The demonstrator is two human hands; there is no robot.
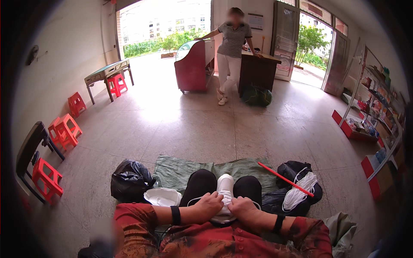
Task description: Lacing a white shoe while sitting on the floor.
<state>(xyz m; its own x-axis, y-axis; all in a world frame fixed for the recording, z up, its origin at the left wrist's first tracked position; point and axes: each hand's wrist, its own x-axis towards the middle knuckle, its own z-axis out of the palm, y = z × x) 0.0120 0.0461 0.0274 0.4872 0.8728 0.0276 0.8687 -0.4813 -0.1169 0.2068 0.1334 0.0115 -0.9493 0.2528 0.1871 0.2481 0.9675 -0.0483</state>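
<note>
A white lace-up shoe stands between my black-clad knees, its toe pointing away from me. My left hand is closed at the left side of its lacing, and my right hand is closed at the right side. White shoelace ends loop out past both hands, so each seems to pinch a lace; the fingertips are partly hidden. Left of my knee lies a white, hollow item, perhaps another shoe. A bundle of white laces rests on dark bags to the right, with a red stick slanting across.
A green woven sheet is spread beneath. A black plastic bag sits at the left. Red stools and tables line the left wall; shelves stand right. Another person leans between a red cabinet and a desk.
</note>
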